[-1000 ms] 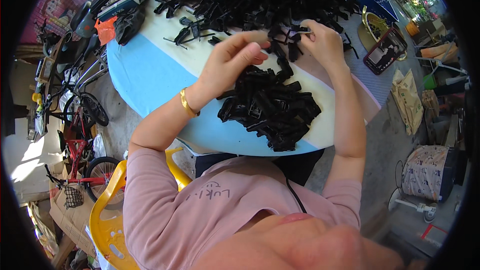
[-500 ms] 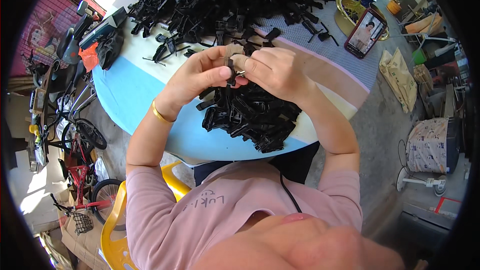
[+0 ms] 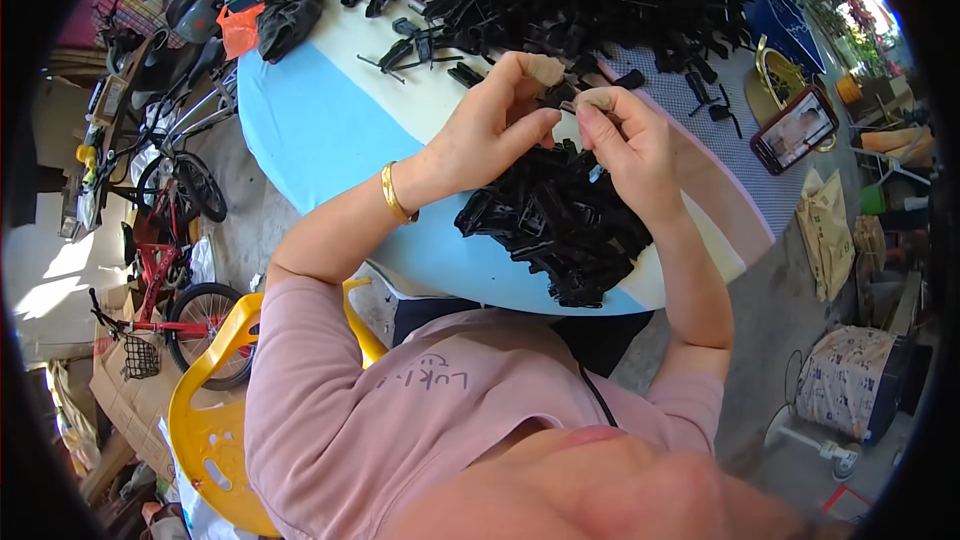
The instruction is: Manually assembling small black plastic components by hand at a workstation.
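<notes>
My left hand (image 3: 492, 130), with a gold bracelet at its wrist, is closed on a small black plastic part (image 3: 557, 95). My right hand (image 3: 632, 148) pinches at the other end of that part, its fingertips close to the left thumb. Tan wrapping covers fingertips of both hands. Just below the hands, on the table (image 3: 330, 130), lies a heap of similar black plastic pieces (image 3: 560, 235). A much larger pile of black parts (image 3: 560, 0) spreads over the far side. The exact shape of the held piece is partly hidden by my fingers.
Right of the big pile stand a phone (image 3: 795, 130), a gold-coloured pot (image 3: 770, 80) and a blue container (image 3: 785, 20). Black and orange bags (image 3: 288, 25) lie at the far left table edge. A yellow chair (image 3: 215, 420) and a red bicycle (image 3: 160, 270) are to the left.
The view has shifted, so the table sits further right and turned. My fingers have changed their hold on the small black part, and the right thumb now shows in a pinch.
</notes>
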Tool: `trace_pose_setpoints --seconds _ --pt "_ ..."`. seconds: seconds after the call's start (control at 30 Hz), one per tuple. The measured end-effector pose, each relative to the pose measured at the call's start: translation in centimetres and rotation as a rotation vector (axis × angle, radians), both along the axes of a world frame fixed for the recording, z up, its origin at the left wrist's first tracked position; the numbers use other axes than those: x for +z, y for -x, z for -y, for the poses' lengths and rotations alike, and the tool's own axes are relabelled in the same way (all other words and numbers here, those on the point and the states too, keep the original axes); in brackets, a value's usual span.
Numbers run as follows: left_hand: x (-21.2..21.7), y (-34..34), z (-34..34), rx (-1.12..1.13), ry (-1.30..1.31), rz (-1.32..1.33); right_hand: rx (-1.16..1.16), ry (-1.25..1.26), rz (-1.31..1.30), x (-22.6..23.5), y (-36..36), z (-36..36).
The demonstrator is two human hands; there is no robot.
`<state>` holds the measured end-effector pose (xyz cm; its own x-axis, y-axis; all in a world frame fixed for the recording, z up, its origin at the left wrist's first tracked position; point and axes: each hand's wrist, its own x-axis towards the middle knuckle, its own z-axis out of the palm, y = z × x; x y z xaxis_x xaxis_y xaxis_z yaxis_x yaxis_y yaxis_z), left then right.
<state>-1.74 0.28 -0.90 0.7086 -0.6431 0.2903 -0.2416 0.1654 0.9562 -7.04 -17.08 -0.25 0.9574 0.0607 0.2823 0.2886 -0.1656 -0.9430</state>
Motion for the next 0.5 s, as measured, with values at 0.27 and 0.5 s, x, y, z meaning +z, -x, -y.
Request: trace_pose_setpoints --seconds 0.27,0.5 --pt "-0.4 0.7 0.1 0.094 -0.029 0.108 0.011 0.010 -0.035 0.1 0.1 -0.2" --pt "-0.7 0.8 0.3 0.272 -0.047 0.405 -0.048 0.117 0.002 0.4 0.8 -0.9"
